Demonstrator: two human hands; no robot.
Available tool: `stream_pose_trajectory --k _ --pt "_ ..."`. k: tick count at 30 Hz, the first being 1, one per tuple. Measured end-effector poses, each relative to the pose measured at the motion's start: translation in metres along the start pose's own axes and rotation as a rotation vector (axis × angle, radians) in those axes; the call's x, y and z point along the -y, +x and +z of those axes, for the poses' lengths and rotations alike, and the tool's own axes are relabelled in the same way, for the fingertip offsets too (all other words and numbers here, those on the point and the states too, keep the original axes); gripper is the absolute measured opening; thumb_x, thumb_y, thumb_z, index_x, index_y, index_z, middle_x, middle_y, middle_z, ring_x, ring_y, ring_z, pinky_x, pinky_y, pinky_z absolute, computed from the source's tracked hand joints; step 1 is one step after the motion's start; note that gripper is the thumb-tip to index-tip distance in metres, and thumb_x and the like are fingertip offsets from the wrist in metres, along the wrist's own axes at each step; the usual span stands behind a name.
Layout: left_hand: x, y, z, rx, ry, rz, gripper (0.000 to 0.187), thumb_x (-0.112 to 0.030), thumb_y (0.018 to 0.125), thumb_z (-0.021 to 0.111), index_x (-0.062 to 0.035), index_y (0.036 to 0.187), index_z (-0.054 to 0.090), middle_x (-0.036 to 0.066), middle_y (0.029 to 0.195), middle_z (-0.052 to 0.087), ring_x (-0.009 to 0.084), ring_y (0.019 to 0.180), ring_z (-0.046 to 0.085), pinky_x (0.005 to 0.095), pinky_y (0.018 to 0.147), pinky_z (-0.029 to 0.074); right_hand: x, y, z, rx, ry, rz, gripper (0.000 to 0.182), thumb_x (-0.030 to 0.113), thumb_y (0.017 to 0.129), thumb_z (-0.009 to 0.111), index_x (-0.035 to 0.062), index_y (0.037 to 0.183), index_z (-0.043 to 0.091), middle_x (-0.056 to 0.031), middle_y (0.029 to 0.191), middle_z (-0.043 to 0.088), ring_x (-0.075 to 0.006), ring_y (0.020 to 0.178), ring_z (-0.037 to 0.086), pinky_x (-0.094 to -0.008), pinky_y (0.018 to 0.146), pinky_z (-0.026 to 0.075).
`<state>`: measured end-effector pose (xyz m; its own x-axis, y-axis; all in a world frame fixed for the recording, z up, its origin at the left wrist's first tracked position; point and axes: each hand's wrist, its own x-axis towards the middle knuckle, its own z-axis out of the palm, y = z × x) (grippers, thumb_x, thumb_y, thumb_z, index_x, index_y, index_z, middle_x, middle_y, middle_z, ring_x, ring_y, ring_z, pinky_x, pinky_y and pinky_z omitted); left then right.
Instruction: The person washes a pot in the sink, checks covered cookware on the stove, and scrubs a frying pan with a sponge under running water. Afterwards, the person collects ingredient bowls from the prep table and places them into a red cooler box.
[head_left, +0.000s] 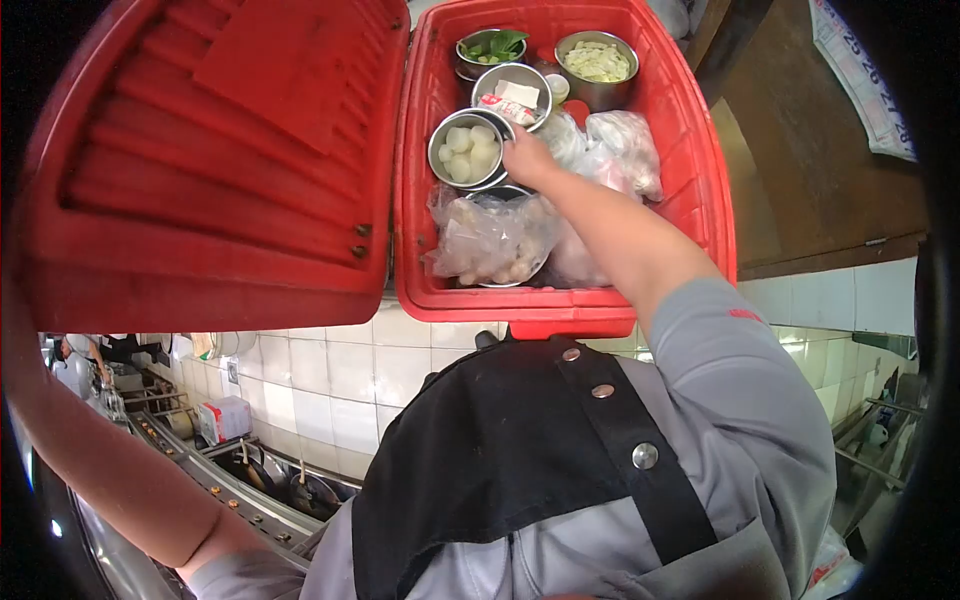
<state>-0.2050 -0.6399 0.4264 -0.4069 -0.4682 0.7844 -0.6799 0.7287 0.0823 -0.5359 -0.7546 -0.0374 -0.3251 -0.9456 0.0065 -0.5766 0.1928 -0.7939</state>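
My right hand [528, 158] reaches into a red cooler box [700, 185]. Its fingers are closed at the rim of a metal bowl [436, 165] of white rounded pieces [470, 153], which seems stacked on another vessel. Just behind stands a second metal bowl [535, 80] with a white packet [510, 105] in it. Clear plastic bags [490, 240] lie in front, and more whitish bags [625, 145] sit to the right. My left arm [110, 470] runs up along the opened red lid [230, 170]; the left hand itself is hidden.
At the back of the box are a pot of leafy greens [495, 47] and a pot of pale chopped vegetables [597, 62]. Pans [310, 493] rest on a metal counter low on the left. A white tiled wall [330, 380] stands behind me. Another person [78, 365] appears far left.
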Motion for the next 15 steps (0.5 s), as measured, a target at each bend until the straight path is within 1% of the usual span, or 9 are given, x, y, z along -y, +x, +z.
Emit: stream_pose_trajectory --k 3,4,5,6,7,10,11,13,15 --pt "-0.006 0.000 0.004 -0.023 0.009 0.002 0.032 -0.023 0.101 0.054 0.0092 0.104 0.059 0.017 0.090 0.068 0.0236 0.086 0.068 0.0325 0.078 0.061 -0.021 0.017 -0.003 0.145 -0.053 -0.038 0.047 0.028 0.092 0.044 0.0047 0.133 0.053 -0.0274 0.121 0.061 -0.0404 0.115 0.058 -0.0442 0.101 0.043" --pt "-0.004 0.001 0.004 0.006 0.012 0.034 0.032 -0.023 0.101 0.054 0.0090 0.103 0.059 0.017 0.090 0.068 0.0236 0.086 0.068 0.0327 0.078 0.061 -0.016 0.013 -0.014 0.215 -0.044 -0.071 0.051 0.034 0.093 0.041 0.0005 0.129 0.054 -0.0279 0.125 0.059 -0.0411 0.117 0.057 -0.0463 0.102 0.042" --pt "0.000 0.002 0.000 0.036 0.015 0.067 0.032 -0.023 0.101 0.054 0.0087 0.102 0.059 0.017 0.090 0.068 0.0236 0.085 0.068 0.0328 0.078 0.061 -0.011 0.009 -0.024 0.260 -0.027 -0.099 0.049 0.034 0.094 0.040 0.0001 0.126 0.057 -0.0273 0.125 0.059 -0.0408 0.118 0.056 -0.0457 0.103 0.042" --pt "0.004 0.004 -0.004 0.064 0.020 0.100 0.032 -0.023 0.101 0.054 0.0084 0.101 0.060 0.017 0.091 0.068 0.0236 0.085 0.068 0.0329 0.078 0.061 -0.010 0.008 -0.028 0.246 -0.051 -0.121 0.049 0.034 0.095 0.040 0.0001 0.124 0.059 -0.0272 0.124 0.060 -0.0406 0.117 0.057 -0.0455 0.103 0.043" --pt "0.007 0.005 -0.005 0.062 0.012 0.086 0.031 -0.023 0.101 0.055 0.0082 0.101 0.060 0.017 0.091 0.068 0.0237 0.084 0.068 0.0327 0.077 0.061 -0.009 0.007 -0.032 0.235 -0.074 -0.145 0.048 0.034 0.095 0.040 0.0001 0.122 0.061 -0.0271 0.123 0.061 -0.0404 0.117 0.057 -0.0452 0.102 0.043" --pt "0.014 0.006 -0.009 0.055 -0.006 0.054 0.030 -0.022 0.100 0.055 0.0077 0.100 0.060 0.018 0.091 0.068 0.0241 0.083 0.068 0.0323 0.075 0.060 -0.008 0.018 -0.055 0.173 -0.169 -0.198 0.045 0.036 0.096 0.042 0.0064 0.125 0.061 -0.0245 0.122 0.062 -0.0403 0.115 0.058 -0.0441 0.100 0.045" --pt "0.015 0.006 -0.009 0.050 -0.014 0.053 0.029 -0.021 0.100 0.056 0.0078 0.100 0.060 0.018 0.091 0.068 0.0244 0.082 0.068 0.0321 0.075 0.060 0.013 0.002 -0.084 0.160 -0.188 -0.178 0.046 0.037 0.097 0.043 0.0041 0.125 0.060 -0.0234 0.120 0.063 -0.0402 0.112 0.059 -0.0428 0.099 0.046" --pt "0.012 0.005 -0.004 0.010 -0.040 0.029 0.029 -0.021 0.100 0.056 0.0080 0.101 0.060 0.018 0.091 0.068 0.0249 0.082 0.068 0.0319 0.074 0.060 0.014 0.012 -0.117 0.208 -0.160 -0.229 0.045 0.037 0.097 0.046 0.0045 0.125 0.060 -0.0214 0.119 0.064 -0.0372 0.111 0.061 -0.0410 0.098 0.047" --pt "0.005 0.003 0.004 -0.061 -0.066 -0.020 0.029 -0.020 0.100 0.057 0.0082 0.102 0.060 0.018 0.089 0.067 0.0254 0.081 0.068 0.0320 0.073 0.059 0.016 0.005 -0.151 -0.003 -0.032 -0.354 0.041 0.035 0.095 0.050 0.0029 0.116 0.065 -0.0214 0.114 0.067 -0.0334 0.107 0.064 -0.0392 0.096 0.047"
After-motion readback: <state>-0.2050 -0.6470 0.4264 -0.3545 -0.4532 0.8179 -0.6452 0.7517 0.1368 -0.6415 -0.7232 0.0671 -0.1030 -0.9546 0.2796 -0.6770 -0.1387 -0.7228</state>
